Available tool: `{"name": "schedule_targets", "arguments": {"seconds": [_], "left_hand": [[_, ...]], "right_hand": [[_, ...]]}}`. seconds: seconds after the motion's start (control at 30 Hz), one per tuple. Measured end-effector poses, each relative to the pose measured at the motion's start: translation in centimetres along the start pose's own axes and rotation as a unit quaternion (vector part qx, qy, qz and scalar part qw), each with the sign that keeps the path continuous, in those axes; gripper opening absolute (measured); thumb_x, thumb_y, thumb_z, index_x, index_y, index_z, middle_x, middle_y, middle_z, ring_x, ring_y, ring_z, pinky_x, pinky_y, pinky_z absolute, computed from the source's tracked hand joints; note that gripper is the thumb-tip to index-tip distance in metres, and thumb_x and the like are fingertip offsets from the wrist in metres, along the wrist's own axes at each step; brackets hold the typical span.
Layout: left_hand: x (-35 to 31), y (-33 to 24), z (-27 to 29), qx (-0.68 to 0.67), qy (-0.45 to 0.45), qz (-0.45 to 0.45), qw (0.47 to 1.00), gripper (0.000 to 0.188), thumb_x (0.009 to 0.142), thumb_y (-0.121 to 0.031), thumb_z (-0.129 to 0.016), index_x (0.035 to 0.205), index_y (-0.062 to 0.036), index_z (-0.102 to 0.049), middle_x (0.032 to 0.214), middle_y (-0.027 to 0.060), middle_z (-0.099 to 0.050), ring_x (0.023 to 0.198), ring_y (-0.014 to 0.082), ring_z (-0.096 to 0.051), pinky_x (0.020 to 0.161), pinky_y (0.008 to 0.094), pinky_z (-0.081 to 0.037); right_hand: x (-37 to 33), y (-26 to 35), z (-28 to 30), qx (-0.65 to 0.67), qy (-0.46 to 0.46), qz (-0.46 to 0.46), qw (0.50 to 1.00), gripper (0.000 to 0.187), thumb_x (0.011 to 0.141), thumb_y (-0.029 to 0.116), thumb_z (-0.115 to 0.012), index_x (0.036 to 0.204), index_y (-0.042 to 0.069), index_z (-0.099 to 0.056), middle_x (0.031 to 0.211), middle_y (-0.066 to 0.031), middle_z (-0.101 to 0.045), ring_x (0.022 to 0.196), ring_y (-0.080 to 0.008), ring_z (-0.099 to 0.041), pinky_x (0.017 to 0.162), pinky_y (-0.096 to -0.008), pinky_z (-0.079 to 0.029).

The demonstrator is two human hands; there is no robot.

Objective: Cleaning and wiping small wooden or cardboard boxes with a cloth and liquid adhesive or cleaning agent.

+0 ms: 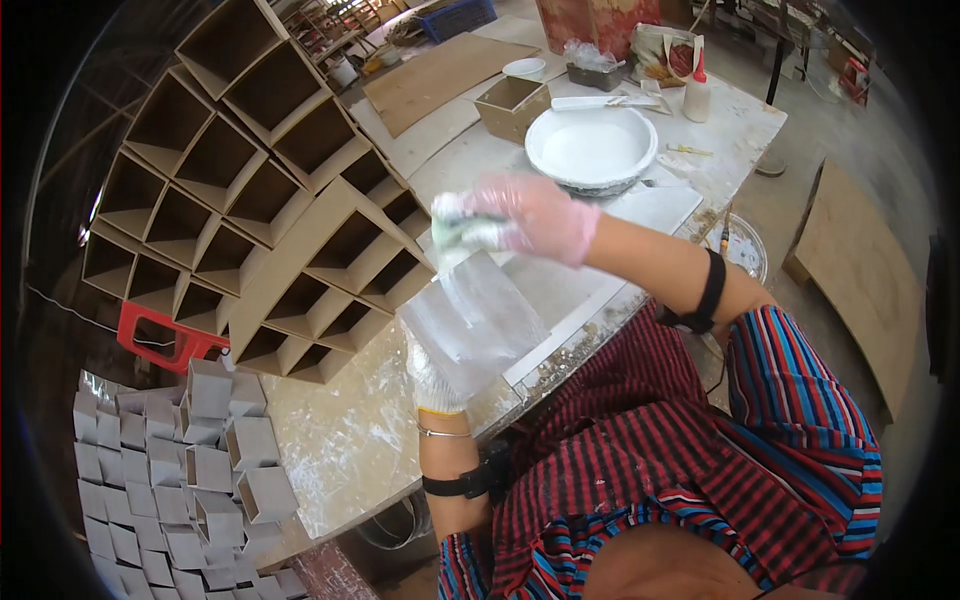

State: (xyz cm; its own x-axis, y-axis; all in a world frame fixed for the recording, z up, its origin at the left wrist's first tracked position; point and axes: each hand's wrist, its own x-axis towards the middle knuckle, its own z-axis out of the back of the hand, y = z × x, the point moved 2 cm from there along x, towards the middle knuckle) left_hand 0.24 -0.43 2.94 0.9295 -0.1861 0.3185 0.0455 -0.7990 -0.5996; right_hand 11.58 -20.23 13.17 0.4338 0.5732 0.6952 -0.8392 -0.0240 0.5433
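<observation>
My left hand point(434, 382), in a white knit glove, holds up a small box point(478, 325) whose side is smeared with thin greyish-white coating. The box hides most of that hand's fingers. Just above the box's far edge, my right hand point(540, 216) in a thin pink glove is closed round a sponge point(458, 228), pale green and soaked with white. A wide white basin point(592, 143) of white liquid stands beyond my right hand. Across its far rim lies a flat white brush or spatula point(605, 103).
Unpainted brown boxes point(290, 150) are stacked high at the left, beside a red plastic stool point(170, 335). Several grey-coated boxes point(160, 460) fill the lower left. On the table point(350, 440) stand a brown open box point(512, 108) and a red-capped bottle point(697, 95). A bucket point(742, 245) sits beyond its right edge.
</observation>
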Motion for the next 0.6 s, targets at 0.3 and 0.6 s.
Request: {"name": "schedule_targets", "arguments": {"seconds": [0.3, 0.6], "left_hand": [[-0.1, 0.1, -2.3, 0.463, -0.158, -0.008, 0.872, 0.052, 0.089, -0.04, -0.054, 0.13, -0.0079, -0.048, 0.127, 0.015, -0.053, 0.119, 0.025, -0.049, 0.102, 0.0389, -0.039], [1.9, -1.5, -2.1, 0.692, -0.099, -0.057, 0.713, 0.043, 0.088, -0.036, -0.052, 0.117, -0.0058, -0.054, 0.116, 0.0112, -0.058, 0.099, 0.0277, -0.058, 0.083, 0.0396, -0.048]], "right_hand": [[-2.6, 5.8, -3.1, -0.042, 0.163, 0.233, 0.958, 0.022, 0.081, 0.025, -0.069, 0.103, 0.022, -0.067, 0.092, -0.0044, -0.063, 0.088, -0.0246, -0.062, 0.073, -0.0354, -0.05], [3.5, 3.4, -2.7, 0.042, 0.017, 0.104, 0.994, 0.022, 0.083, 0.026, -0.067, 0.103, 0.017, -0.067, 0.095, -0.0071, -0.064, 0.087, -0.0252, -0.061, 0.075, -0.0363, -0.049]]}}
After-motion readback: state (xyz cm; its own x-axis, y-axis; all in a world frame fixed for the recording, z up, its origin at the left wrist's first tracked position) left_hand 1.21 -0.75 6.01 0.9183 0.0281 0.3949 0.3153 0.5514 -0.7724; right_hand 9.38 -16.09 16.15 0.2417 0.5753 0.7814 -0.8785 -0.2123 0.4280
